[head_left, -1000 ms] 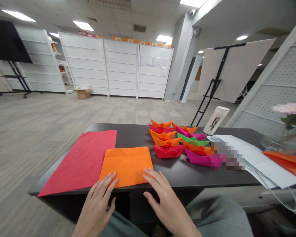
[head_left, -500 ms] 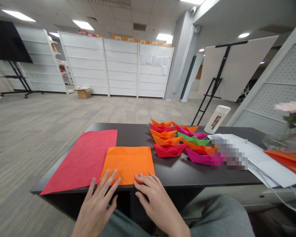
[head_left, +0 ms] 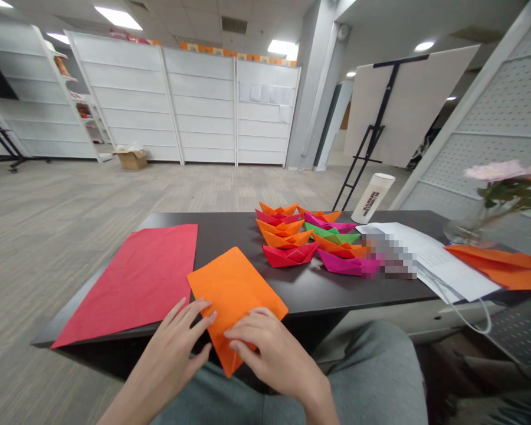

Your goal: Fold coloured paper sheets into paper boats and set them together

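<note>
A folded sheet of orange paper (head_left: 234, 283) lies turned at an angle on the front edge of the table, its lowest corner jutting out over my lap. My left hand (head_left: 181, 330) has its fingers apart, the fingertips at the paper's left edge. Across the lower right part of the sheet, my right hand (head_left: 269, 348) is curled, with thumb and fingers close together on the paper. A small fold shows near the bottom corner. To the left, a larger red sheet of paper (head_left: 137, 277) lies flat, close to the orange one.
Two rows of folded paper boats (head_left: 289, 255) stand on the dark table (head_left: 230, 224). Further right are a white cylinder (head_left: 372, 198), white printed sheets (head_left: 455, 265), an orange folded paper (head_left: 500, 265) and a glass vase (head_left: 464, 232) with pink flowers. A pixelated patch hides part of the tabletop.
The orange paper has turned from lying square to a slant, one corner now beyond the table edge. My right hand has curled farther over it. The view has shifted right and slightly down.
</note>
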The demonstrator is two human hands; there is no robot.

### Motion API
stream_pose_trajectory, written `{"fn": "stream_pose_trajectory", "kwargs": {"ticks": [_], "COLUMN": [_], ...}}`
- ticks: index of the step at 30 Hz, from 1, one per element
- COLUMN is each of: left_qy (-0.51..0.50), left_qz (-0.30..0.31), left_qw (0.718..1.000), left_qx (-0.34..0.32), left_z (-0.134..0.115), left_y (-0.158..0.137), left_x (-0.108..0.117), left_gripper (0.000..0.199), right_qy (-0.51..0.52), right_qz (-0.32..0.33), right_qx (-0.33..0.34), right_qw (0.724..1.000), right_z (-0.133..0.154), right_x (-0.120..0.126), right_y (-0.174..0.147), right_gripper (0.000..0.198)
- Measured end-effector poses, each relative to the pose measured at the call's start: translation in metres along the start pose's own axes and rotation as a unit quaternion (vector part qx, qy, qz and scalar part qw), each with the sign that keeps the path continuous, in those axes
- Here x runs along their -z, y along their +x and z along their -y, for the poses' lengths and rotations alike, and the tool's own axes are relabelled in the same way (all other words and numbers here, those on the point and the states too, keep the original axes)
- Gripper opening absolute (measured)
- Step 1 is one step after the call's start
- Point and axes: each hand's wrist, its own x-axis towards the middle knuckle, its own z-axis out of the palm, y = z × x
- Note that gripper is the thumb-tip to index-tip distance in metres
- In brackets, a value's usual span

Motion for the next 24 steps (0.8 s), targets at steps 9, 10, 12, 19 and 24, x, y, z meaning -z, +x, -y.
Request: {"fn": "stream_pose_trajectory", "kwargs": {"ticks": [9, 10, 12, 19, 24], "left_qy": [-0.09, -0.098, -0.111, -0.101, -0.131], "left_qz": [-0.008, -0.016, -0.026, 0.007, 0.023], "left_qw": [0.996, 0.995, 0.993, 0.994, 0.991], "left_qx": [0.021, 0.021, 0.022, 0.027, 0.01], "left_z": [0.019, 0.021, 0.023, 0.027, 0.033], "left_y": [-0.016, -0.015, -0.014, -0.012, -0.01], "left_x": [-0.008, -0.008, -0.007, -0.003, 0.004], "left_gripper": [0.04, 0.039, 0.038, 0.049, 0.042], "right_qy": [-0.024, -0.02, -0.017, -0.012, 0.003], "right_qz": [0.059, 0.077, 0.101, 0.086, 0.099], "right_qx": [-0.046, -0.041, -0.035, -0.037, -0.035], "right_qw": [0.997, 0.996, 0.994, 0.996, 0.995], "right_z": [-0.032, -0.034, -0.038, -0.037, -0.036], "right_x": [0.026, 0.028, 0.03, 0.029, 0.035], "right_y": [-0.011, -0.012, -0.014, -0.014, -0.018], "right_gripper": [0.077, 0.085, 0.093, 0.083, 0.079]}}
